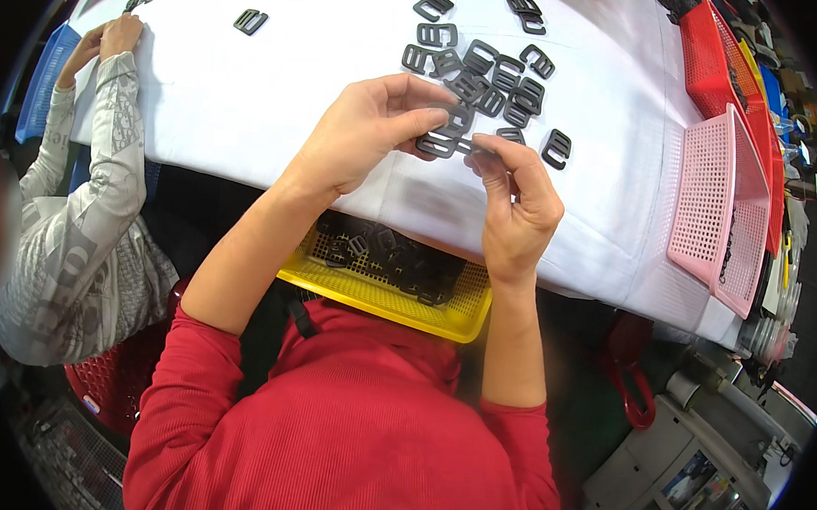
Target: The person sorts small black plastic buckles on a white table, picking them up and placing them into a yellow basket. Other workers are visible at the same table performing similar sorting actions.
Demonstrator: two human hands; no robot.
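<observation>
Head view: we pinch a dark plastic buckle (439,145) between left hand (364,133) and right hand (519,205), fingers clamped on its rims; it looks light, stiff, smooth.

A stack of flat packages (691,496) with colourful picture fronts lies at the near right, below the worktop (278,91) edge.

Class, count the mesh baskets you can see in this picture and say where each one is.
5, perhaps more hidden: yellow basket on the lap, pink basket at table's right, red basket behind it, blue basket far left, red basket on floor.
</observation>
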